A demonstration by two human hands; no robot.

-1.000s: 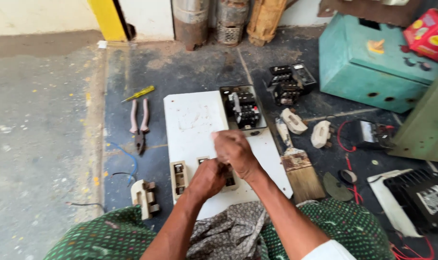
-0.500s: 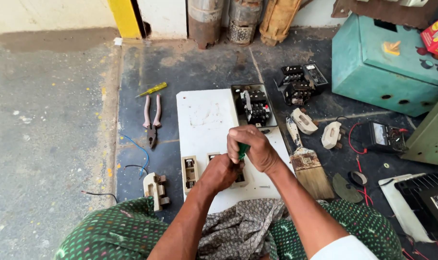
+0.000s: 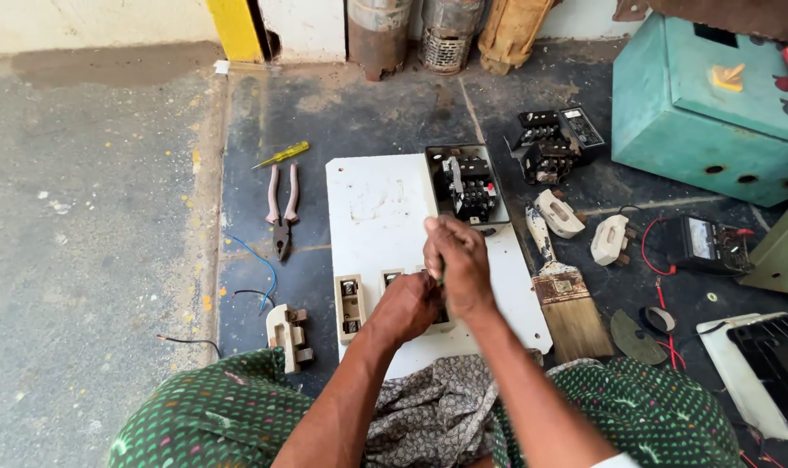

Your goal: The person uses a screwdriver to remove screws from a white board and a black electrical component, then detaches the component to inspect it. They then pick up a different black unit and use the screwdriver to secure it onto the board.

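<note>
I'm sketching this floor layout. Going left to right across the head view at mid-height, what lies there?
Pliers → white board → right hand → paintbrush → cream fuse holder → black meter.

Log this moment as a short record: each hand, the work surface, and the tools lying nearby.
left hand: rests on a fuse holder on the white board
right hand: gripping a green-handled tool, tip hidden
left of board: pliers, yellow screwdriver, loose cream fuse holder
right of board: paintbrush, multimeter
board top corner: black contactor
</note>
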